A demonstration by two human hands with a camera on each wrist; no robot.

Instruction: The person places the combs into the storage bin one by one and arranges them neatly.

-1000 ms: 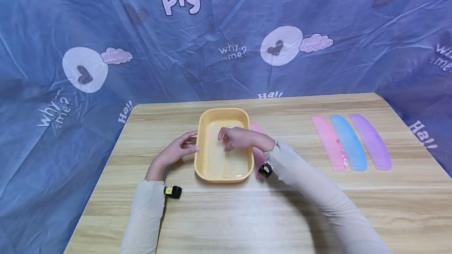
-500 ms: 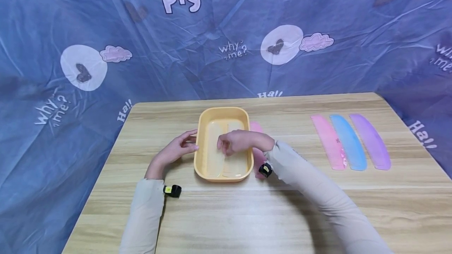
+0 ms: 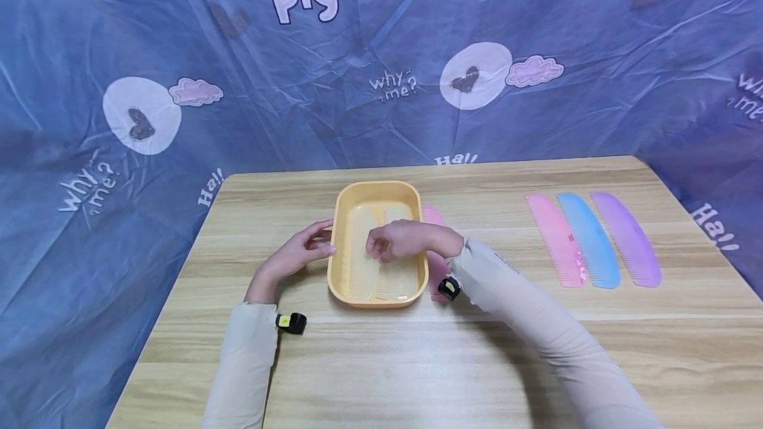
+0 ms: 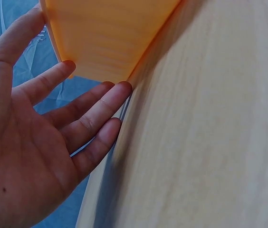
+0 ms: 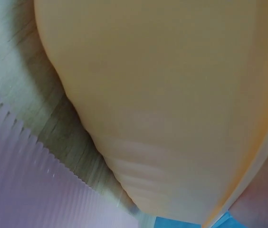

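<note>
1. The right hand (image 3: 401,240) reaches into the yellow tray (image 3: 375,303), hiding the middle of the right pale comb (image 3: 398,280); its fingers are curled, but whether they pinch anything I cannot tell, as the right wrist view is mostly filled by the tray's outer wall.
2. The left pale comb (image 3: 363,277) lies in the tray too, its right edge partly covered by those fingertips.
3. Both pale combs point away from the person, long axes along the tray's length, teeth facing left.
4. The left hand (image 3: 298,253) has its fingers spread, touching the tray's left side.
5. A pink comb (image 3: 438,270) just right of the tray is partly covered by the right forearm.
6. Three combs (image 3: 609,243) lie farther right, roughly lengthwise.
</note>
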